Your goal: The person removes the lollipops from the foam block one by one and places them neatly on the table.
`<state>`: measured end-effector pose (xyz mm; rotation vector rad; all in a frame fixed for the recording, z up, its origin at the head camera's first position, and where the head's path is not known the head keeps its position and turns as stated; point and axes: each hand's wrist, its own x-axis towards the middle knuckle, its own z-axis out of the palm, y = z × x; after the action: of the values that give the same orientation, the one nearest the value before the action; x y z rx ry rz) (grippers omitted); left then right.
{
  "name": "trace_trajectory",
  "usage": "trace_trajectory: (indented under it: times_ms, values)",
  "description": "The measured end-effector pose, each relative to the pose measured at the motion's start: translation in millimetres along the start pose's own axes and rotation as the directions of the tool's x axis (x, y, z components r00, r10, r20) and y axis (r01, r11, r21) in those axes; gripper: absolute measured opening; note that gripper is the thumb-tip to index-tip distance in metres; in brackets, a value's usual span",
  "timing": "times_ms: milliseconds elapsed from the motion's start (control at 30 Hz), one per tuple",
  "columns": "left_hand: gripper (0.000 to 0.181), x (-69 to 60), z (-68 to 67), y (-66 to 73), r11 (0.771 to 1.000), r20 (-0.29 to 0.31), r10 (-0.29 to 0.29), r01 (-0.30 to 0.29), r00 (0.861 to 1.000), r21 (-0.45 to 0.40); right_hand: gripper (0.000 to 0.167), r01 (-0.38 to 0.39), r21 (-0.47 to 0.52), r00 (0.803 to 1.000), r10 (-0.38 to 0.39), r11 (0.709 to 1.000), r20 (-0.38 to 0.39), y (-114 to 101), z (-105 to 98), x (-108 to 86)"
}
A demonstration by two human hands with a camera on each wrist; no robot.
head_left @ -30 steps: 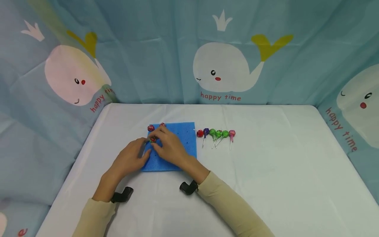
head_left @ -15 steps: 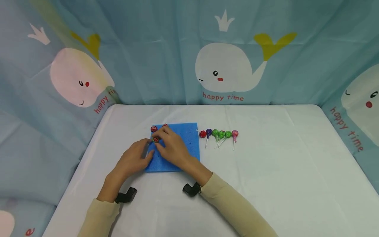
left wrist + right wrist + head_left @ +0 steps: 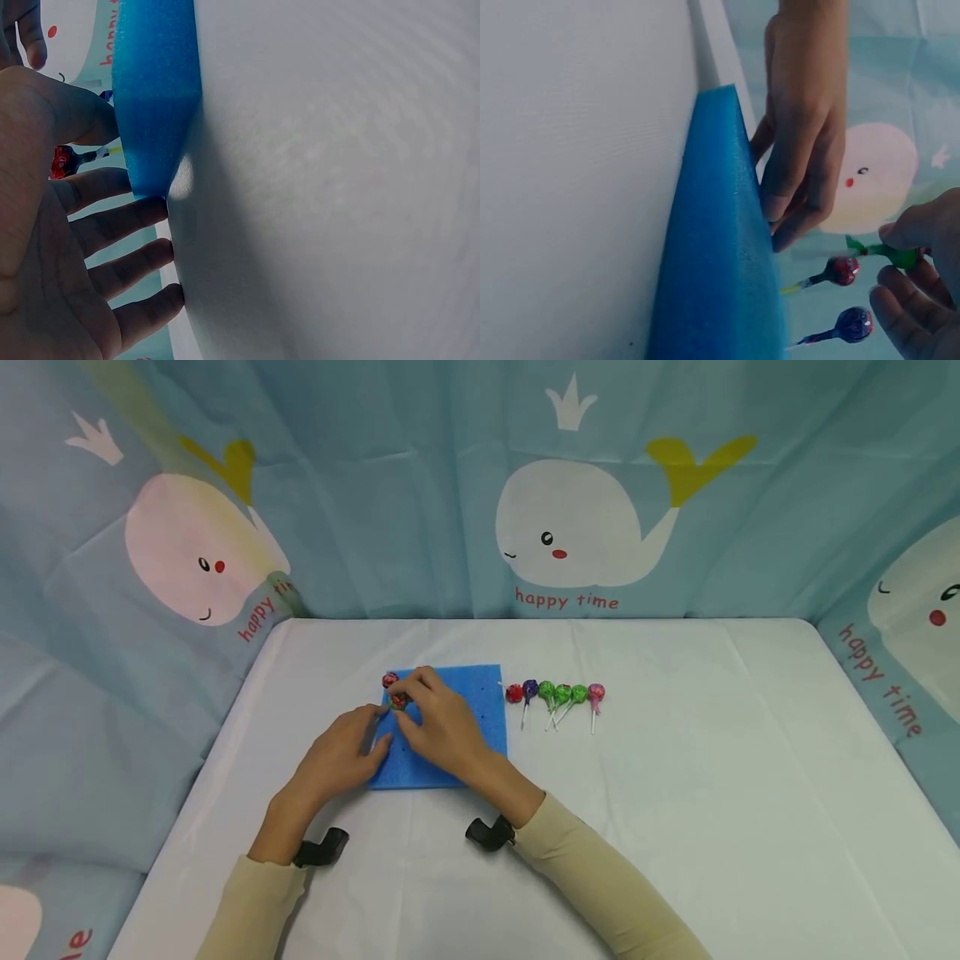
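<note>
In the head view a blue foam block [image 3: 442,768] lies flat on the white table. My left hand [image 3: 341,752] rests at its left edge, thumb and fingers fairly straight and touching the foam. Over the block's far left part, my right hand [image 3: 444,727] pinches a lollipop [image 3: 901,257] in a green and red wrapper, its stick pointing toward the foam. Whether the stick tip touches the foam is unclear. A red lollipop [image 3: 390,680] stands in the far left corner. The right wrist view also shows a dark blue-wrapped lollipop [image 3: 853,324] standing in the block.
Right of the block lies a row of loose lollipops: a red one [image 3: 513,693], a purple one [image 3: 530,688], several green ones [image 3: 562,693] and a pink one [image 3: 596,692]. Small holes dot the foam. A blue whale-print curtain [image 3: 420,527] hangs behind the table.
My right hand has shifted slightly away from me with its lollipop, and now covers a second red-topped lollipop seen earlier at the far edge. My left hand stays in place. The head view has drifted slightly.
</note>
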<state>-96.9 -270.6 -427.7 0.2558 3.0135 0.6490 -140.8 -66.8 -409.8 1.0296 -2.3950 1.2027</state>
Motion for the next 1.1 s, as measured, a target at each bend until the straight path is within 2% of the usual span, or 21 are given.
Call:
trace_trajectory:
  times_ms: [233, 367, 600, 733, 933, 1100]
  values:
    - [0.055, -3.5, -1.2, -4.5, 0.999, 0.014, -0.046, 0.046, 0.999, 0.02, 0.034, -0.029, 0.055, 0.995, 0.023, 0.998, 0.101, -8, -8, -7.2]
    - [0.056, -1.7, 0.1, -4.2, 0.999, 0.025, -0.042, 0.041, 0.999, 0.023, 0.028, -0.072, 0.099, 0.991, 0.06, 0.992, 0.124, -4, -22, -14.1]
    - [0.057, 2.5, 1.3, -0.6, 0.999, 0.041, -0.045, 0.044, 0.998, 0.024, 0.026, -0.086, 0.094, 0.994, 0.079, 0.992, 0.078, 8, -50, -27.1]
    - [0.058, 3.2, 1.4, 0.5, 0.999, 0.053, -0.045, 0.044, 0.998, 0.021, 0.027, -0.072, 0.096, 0.997, 0.068, 0.993, 0.042, 14, -59, -33.8]
    - [0.057, 2.3, 0.4, 2.0, 0.999, 0.042, -0.039, 0.038, 0.998, 0.02, 0.026, -0.057, 0.108, 0.998, 0.055, 0.993, 0.029, 23, -70, -42.7]
    - [0.057, 3.3, 0.1, 1.0, 0.999, 0.048, -0.039, 0.038, 0.998, 0.027, 0.024, -0.054, 0.115, 0.998, 0.055, 0.992, -0.006, 32, -85, -45.4]
